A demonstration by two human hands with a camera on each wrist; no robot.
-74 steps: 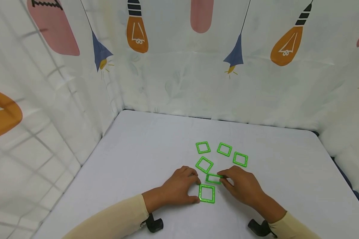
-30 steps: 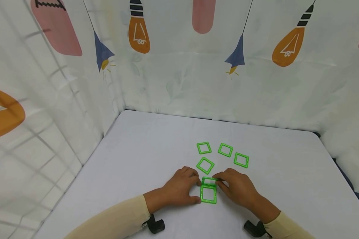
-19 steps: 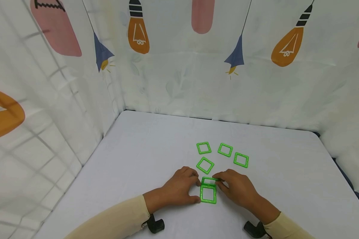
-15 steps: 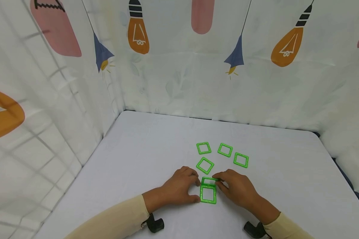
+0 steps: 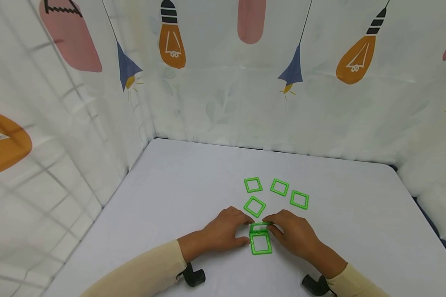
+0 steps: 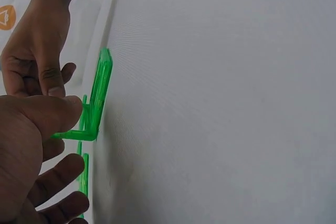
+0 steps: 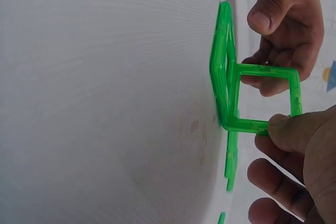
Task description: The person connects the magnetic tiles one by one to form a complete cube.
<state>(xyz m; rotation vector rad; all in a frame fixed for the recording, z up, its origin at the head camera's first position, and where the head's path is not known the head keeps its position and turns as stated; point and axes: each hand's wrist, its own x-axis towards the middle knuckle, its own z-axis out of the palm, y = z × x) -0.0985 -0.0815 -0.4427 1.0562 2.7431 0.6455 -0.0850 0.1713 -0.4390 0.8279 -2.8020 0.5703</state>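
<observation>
Two green square magnetic tiles meet edge to edge in the head view. The nearer tile (image 5: 262, 252) lies flat on the table; the other tile (image 5: 259, 224) stands up from its far edge. My right hand (image 5: 296, 233) pinches the standing tile by its right side between thumb and fingers, as the right wrist view also shows. On the opposite side, my left hand (image 5: 224, 229) has its index fingertip at the standing tile's top left corner. The left thumb is spread apart, beside the flat tile's left edge. Contact of that thumb is hard to tell.
Several more green tiles lie flat beyond the hands: one turned cornerwise (image 5: 262, 210) just behind the pair, others farther back, such as a tile (image 5: 273, 184) and a tile (image 5: 298, 206) on the right. A printed curtain (image 5: 223, 99) encloses the white table (image 5: 186, 173).
The right hand brought its tile left and nearer, onto the flat tile's far edge. Lately the left index finger moved right to the standing tile, and the flat tile turned slightly, shifting right.
</observation>
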